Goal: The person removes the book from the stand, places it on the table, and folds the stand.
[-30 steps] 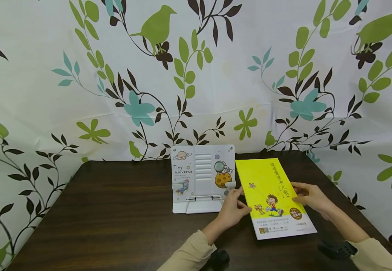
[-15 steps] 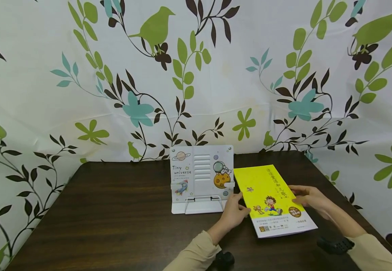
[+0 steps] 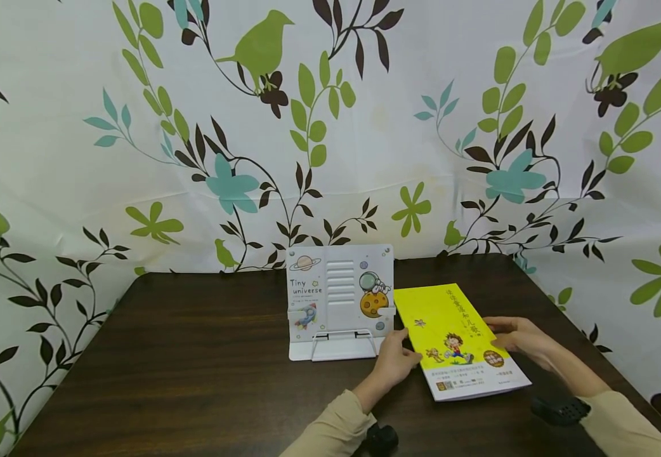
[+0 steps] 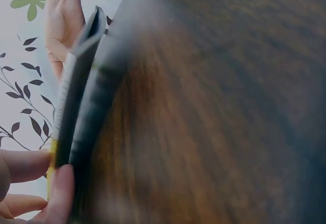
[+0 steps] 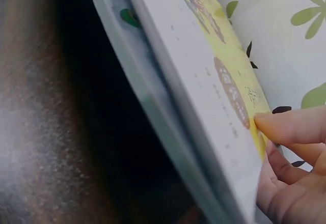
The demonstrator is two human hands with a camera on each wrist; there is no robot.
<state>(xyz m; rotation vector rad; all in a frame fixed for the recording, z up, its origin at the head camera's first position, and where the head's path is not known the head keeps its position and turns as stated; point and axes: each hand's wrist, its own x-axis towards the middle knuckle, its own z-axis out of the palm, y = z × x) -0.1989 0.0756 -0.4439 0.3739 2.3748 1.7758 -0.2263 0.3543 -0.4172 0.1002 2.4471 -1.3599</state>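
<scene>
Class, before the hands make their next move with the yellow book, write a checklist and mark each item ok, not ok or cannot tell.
1. Left hand holding the yellow book at its left edge: ok.
2. Right hand holding its right edge: ok.
3. Front cover facing up: ok.
4. White stand upright on the table: ok.
5. Book squared with the stand: not ok, angled.
6. Stand's back secure: cannot tell, hidden.
</scene>
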